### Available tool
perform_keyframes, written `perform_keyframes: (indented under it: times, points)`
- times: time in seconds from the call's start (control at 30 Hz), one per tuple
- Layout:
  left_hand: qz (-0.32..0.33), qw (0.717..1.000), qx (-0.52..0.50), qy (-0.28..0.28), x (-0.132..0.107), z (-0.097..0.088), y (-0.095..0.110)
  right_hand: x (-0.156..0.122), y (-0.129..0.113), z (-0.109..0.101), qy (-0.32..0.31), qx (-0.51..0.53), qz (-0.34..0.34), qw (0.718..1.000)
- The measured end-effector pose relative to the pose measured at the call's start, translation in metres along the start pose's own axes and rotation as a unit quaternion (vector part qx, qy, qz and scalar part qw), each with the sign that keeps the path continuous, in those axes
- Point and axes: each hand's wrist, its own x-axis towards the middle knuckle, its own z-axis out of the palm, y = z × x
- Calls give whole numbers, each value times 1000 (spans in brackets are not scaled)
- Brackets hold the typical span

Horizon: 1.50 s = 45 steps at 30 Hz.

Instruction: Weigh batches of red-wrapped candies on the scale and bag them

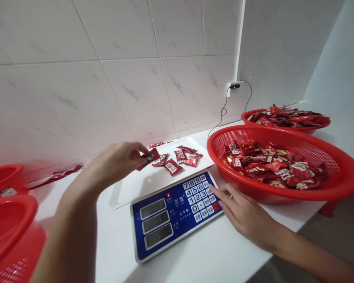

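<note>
My left hand (pixel 115 165) pinches a small red wrapped snack packet (pixel 150 156) between thumb and fingers, over the white pan (pixel 135 190) of a digital scale. Several similar red packets (pixel 173 167) lie on the pan just right of that hand. In front of the pan is the scale's blue panel (pixel 179 214), with lit number displays on its left and a keypad on its right. My right hand (pixel 247 214) rests at the keypad's right edge, fingers stretched out and holding nothing. One fingertip is at the keys in the upper right.
A red perforated basket (pixel 339 184) full of packets stands right of the scale, with another filled basket (pixel 249 117) behind it. Red baskets (pixel 11 212) stand at the left edge. A black cable (pixel 222 114) runs from a wall socket down behind the near basket.
</note>
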Motion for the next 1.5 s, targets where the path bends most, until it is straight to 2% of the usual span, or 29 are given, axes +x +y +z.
perform_keyframes:
  times: [0.07,0.13,0.2,0.27,0.33,0.4,0.5,0.57,0.63,0.7,0.8,0.9,1.07,1.23,1.33,1.43,1.5]
  points:
    - [-18,998,4,-55,7,11,-8,2,3,-3,29,19,-1,999]
    - [2,999,10,-51,13,24,-15,6,1,-20,42,17,-26,999]
    - [24,998,28,-46,20,38,-20,12,-2,-45,21,-6,-63,998]
    - [34,995,35,-89,28,51,-20,23,-4,-66,-20,-37,-104,994]
    - [53,989,19,-134,35,62,-13,39,-9,-74,-41,-61,-132,989]
    - [81,985,-6,-155,42,69,2,57,-16,-67,-36,-82,-119,989]
    - [132,979,12,-154,49,78,27,79,-30,-39,-20,-155,-17,988]
    - [166,972,42,-161,51,81,38,79,-36,-24,8,-205,19,978]
    - [192,965,51,-171,51,83,41,64,-36,-20,59,-212,8,975]
    - [204,965,44,-160,48,84,41,38,-29,-24,95,-168,-17,981]
    - [200,972,31,-124,43,86,40,5,-12,-32,48,-82,-42,995]
    - [176,980,23,-88,38,87,45,-6,3,-28,10,-54,-40,998]
    - [132,990,30,-31,33,88,53,1,11,-5,43,21,-7,999]
    - [106,994,13,3,43,82,46,-1,12,-2,48,45,35,997]
    - [84,996,-11,33,50,65,43,-3,12,-3,26,15,29,999]
    - [44,996,-47,59,50,36,45,-3,11,-1,23,-24,19,999]
    - [21,996,-73,55,45,18,47,-4,11,2,34,-55,10,998]
